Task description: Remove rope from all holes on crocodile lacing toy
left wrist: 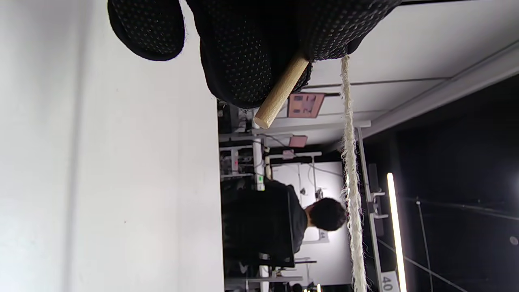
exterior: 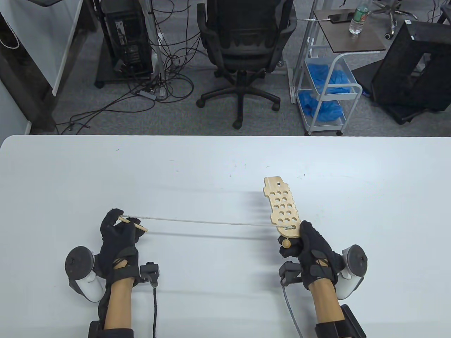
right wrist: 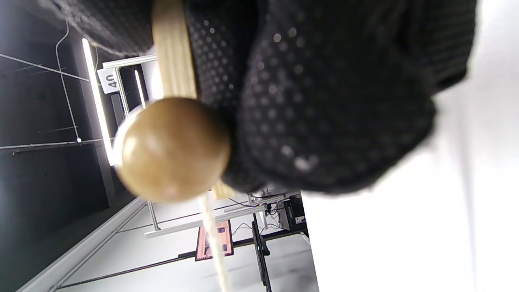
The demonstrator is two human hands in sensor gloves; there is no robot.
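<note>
The crocodile lacing toy (exterior: 283,207), a pale wooden board with rows of round holes, is held up off the white table (exterior: 218,169) on the right side, its near end gripped in the right hand (exterior: 312,250), whose gloved fingers are curled round that end. A round wooden bead (exterior: 286,243) sits just beside the board's near end, against the right hand's fingers; in the right wrist view the bead (right wrist: 172,148) fills the middle of the frame, blurred, with the board's edge (right wrist: 172,48) rising above it between the black fingers (right wrist: 324,101). From the lowest part of the board a thin pale rope (exterior: 208,221) runs taut and almost level leftward across the table to the left hand (exterior: 118,236). That hand pinches a short wooden lacing needle (exterior: 133,224) at the rope's end, fingers curled round it, with the needle's tip pointing toward the right. In the left wrist view the needle (left wrist: 280,93) juts out from under the gloved fingers (left wrist: 251,48) and the fuzzy rope (left wrist: 350,174) stretches away beside it. All the other holes in the board appear free of rope, though at which hole the rope still passes cannot be told. Beyond the table stand an office chair (exterior: 243,45) and a cart (exterior: 327,88) holding blue gloves
</note>
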